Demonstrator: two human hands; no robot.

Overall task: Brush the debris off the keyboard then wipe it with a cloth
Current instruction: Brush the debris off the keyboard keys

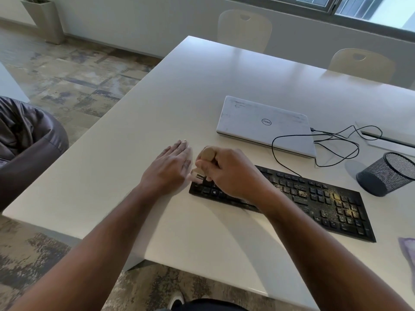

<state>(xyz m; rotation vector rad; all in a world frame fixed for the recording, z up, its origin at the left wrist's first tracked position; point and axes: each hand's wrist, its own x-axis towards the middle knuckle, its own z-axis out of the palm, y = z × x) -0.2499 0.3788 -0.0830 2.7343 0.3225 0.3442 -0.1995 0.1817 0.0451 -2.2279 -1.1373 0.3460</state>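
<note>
Our right hand grips the brush w/ curled fingers, bristles down on the left end of the black keyboard. Left hand lies flat, fingers straight, on the white table just left of it. Debris speckles the right-side keys. Cloth at near right edge.
</note>
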